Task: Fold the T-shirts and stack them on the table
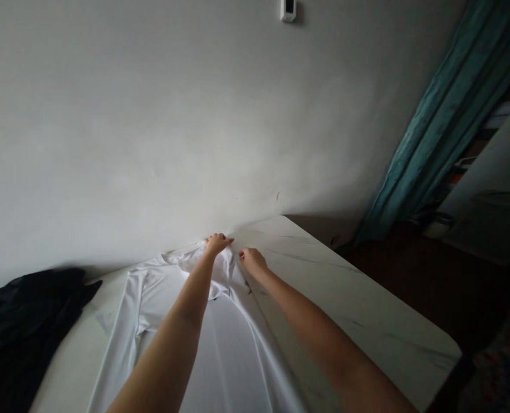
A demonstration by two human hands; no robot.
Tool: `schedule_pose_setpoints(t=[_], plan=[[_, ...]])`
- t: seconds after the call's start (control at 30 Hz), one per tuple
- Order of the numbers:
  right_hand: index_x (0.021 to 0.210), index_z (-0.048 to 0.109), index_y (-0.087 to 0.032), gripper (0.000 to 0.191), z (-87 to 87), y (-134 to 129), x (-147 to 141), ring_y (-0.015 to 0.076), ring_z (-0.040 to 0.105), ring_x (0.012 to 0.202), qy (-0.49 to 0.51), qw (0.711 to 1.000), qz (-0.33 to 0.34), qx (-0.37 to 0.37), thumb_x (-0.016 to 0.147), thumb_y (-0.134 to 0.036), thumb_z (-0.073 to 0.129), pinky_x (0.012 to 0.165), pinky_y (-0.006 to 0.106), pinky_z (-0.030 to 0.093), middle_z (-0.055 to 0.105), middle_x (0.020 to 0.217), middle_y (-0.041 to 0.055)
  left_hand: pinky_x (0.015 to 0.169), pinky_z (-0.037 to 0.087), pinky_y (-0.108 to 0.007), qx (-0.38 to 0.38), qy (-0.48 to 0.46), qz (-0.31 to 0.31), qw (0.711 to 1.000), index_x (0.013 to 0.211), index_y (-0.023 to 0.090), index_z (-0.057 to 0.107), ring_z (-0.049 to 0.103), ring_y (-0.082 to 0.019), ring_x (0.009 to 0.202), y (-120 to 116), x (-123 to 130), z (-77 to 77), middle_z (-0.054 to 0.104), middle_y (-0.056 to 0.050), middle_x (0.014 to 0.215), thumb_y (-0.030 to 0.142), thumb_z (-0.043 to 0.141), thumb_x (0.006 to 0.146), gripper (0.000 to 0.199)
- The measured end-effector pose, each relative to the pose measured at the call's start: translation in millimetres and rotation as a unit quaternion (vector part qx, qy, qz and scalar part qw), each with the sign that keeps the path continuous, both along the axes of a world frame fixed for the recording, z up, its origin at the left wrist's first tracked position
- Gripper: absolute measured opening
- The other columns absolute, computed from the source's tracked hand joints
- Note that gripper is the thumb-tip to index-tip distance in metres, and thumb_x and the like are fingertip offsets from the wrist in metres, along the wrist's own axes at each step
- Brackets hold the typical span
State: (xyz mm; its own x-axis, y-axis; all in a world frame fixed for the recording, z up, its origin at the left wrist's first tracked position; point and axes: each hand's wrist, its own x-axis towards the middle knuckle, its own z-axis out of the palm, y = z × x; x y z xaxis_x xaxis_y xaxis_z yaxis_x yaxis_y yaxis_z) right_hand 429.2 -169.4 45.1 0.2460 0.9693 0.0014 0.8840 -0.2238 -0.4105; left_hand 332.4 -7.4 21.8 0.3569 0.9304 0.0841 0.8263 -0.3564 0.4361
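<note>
A white long-sleeved shirt (233, 350) lies spread on a marble-patterned table, its collar end toward the wall. My left hand (217, 242) reaches across it to the far right shoulder area, fingers closed on the fabric there. Around that hand the cloth is bunched and creased. My right hand (253, 261) is just right of the shirt's edge, with its fingers curled together. Whether a bit of cloth is pinched in them cannot be made out. My left forearm covers part of the shirt's middle.
The white table (366, 310) with grey veins meets a plain wall (172, 115). Dark clothing (26, 321) lies in a heap at the left. A teal curtain (431, 126) hangs at the right, beyond the table's right edge. A small white device (288, 10) is on the wall.
</note>
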Motion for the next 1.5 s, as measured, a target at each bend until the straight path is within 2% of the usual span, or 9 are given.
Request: schedule_pose_setpoints(t=[0.17, 0.33, 0.53, 0.8, 0.97, 1.07, 1.2, 1.37, 1.5], plan=[[0.104, 0.067, -0.018, 0.026, -37.0, 1.7, -19.1, 0.0188, 0.065, 0.096, 0.025, 0.996, 0.015, 0.083, 0.097, -0.018, 0.042, 0.079, 0.025, 0.044, 0.071, 0.105, 0.0083, 0.062, 0.046, -0.024, -0.029, -0.061, -0.054, 0.996, 0.090, 0.016, 0.063, 0.062, -0.016, 0.071, 21.7, -9.3, -17.2, 0.067, -0.001, 0.076, 0.034, 0.055, 0.084, 0.021], [0.109, 0.064, -0.019, 0.030, -53.9, -1.3, -27.2, 0.0192, 0.064, 0.093, -0.043, 0.996, 0.032, 0.072, 0.100, -0.020, 0.035, 0.075, 0.027, 0.046, 0.065, 0.112, 0.0094, 0.072, 0.048, -0.025, -0.003, -0.023, -0.052, 0.998, 0.098, 0.019, 0.063, 0.065, -0.017, 0.084, 20.7, -9.4, -25.3, 0.071, -0.004, 0.092, 0.029, 0.061, 0.082, 0.019], [0.114, 0.060, -0.020, 0.031, -38.6, -8.0, -34.4, 0.0197, 0.065, 0.094, -0.092, 0.995, 0.044, 0.020, 0.099, -0.016, 0.033, 0.074, 0.028, 0.047, 0.062, 0.114, 0.0105, 0.096, 0.043, -0.040, 0.041, 0.058, -0.009, 0.997, 0.105, 0.020, 0.064, 0.060, -0.028, 0.113, 6.8, -12.8, -8.4, 0.068, -0.012, 0.115, 0.037, 0.058, 0.088, 0.025], [0.118, 0.058, -0.018, 0.033, -22.4, -42.6, -50.9, 0.0218, 0.058, 0.107, -0.054, 0.981, 0.164, 0.090, 0.091, -0.035, 0.057, 0.091, 0.031, 0.045, 0.062, 0.117, 0.0096, 0.087, 0.049, -0.045, -0.019, 0.134, 0.130, 0.982, 0.102, 0.014, 0.067, 0.063, -0.038, 0.109, 14.5, -117.6, 31.5, 0.068, -0.022, 0.113, 0.050, 0.062, 0.080, 0.042], [0.112, 0.061, -0.017, 0.033, -23.4, -47.9, -76.4, 0.0254, 0.054, 0.108, -0.126, 0.966, 0.214, 0.072, 0.080, -0.024, 0.064, 0.089, 0.034, 0.045, 0.060, 0.116, 0.0126, 0.062, 0.048, -0.030, -0.122, 0.117, 0.119, 0.979, 0.066, 0.016, 0.068, 0.068, -0.027, 0.068, 6.8, -154.1, 22.9, 0.067, -0.008, 0.060, 0.044, 0.075, 0.065, 0.029], [0.110, 0.062, -0.017, 0.029, -23.9, -45.0, -80.8, 0.0242, 0.056, 0.106, -0.134, 0.971, 0.186, 0.065, 0.083, -0.013, 0.055, 0.088, 0.033, 0.045, 0.061, 0.115, 0.0124, 0.059, 0.043, -0.025, -0.120, 0.074, 0.097, 0.985, 0.059, 0.019, 0.064, 0.064, -0.021, 0.065, -5.7, -154.1, 13.6, 0.060, 0.000, 0.050, 0.032, 0.075, 0.061, 0.016], [0.102, 0.067, -0.019, 0.028, -25.8, -40.9, -75.3, 0.0228, 0.059, 0.103, -0.118, 0.971, 0.195, 0.071, 0.088, -0.009, 0.045, 0.085, 0.031, 0.045, 0.065, 0.109, 0.0101, 0.059, 0.042, -0.023, -0.090, 0.005, 0.098, 0.991, 0.071, 0.019, 0.066, 0.064, -0.019, 0.071, -20.9, -147.2, 6.2, 0.065, 0.000, 0.063, 0.028, 0.065, 0.068, 0.009], [0.103, 0.068, -0.019, 0.025, -22.4, -37.8, -76.6, 0.0196, 0.061, 0.102, -0.087, 0.976, 0.174, 0.096, 0.092, -0.016, 0.046, 0.082, 0.026, 0.045, 0.066, 0.106, 0.0076, 0.062, 0.045, -0.027, -0.045, -0.070, 0.152, 0.985, 0.106, 0.014, 0.058, 0.064, -0.022, 0.084, -24.6, -145.6, 7.7, 0.069, -0.011, 0.096, 0.032, 0.046, 0.085, 0.030], [0.106, 0.068, -0.020, 0.024, -23.8, -34.8, -83.3, 0.0178, 0.061, 0.102, -0.072, 0.979, 0.161, 0.102, 0.094, -0.021, 0.048, 0.081, 0.024, 0.045, 0.065, 0.108, 0.0071, 0.071, 0.046, -0.029, -0.025, -0.092, 0.173, 0.980, 0.110, 0.016, 0.053, 0.063, -0.024, 0.098, -23.0, -150.8, 8.5, 0.067, -0.014, 0.108, 0.032, 0.049, 0.087, 0.028]])
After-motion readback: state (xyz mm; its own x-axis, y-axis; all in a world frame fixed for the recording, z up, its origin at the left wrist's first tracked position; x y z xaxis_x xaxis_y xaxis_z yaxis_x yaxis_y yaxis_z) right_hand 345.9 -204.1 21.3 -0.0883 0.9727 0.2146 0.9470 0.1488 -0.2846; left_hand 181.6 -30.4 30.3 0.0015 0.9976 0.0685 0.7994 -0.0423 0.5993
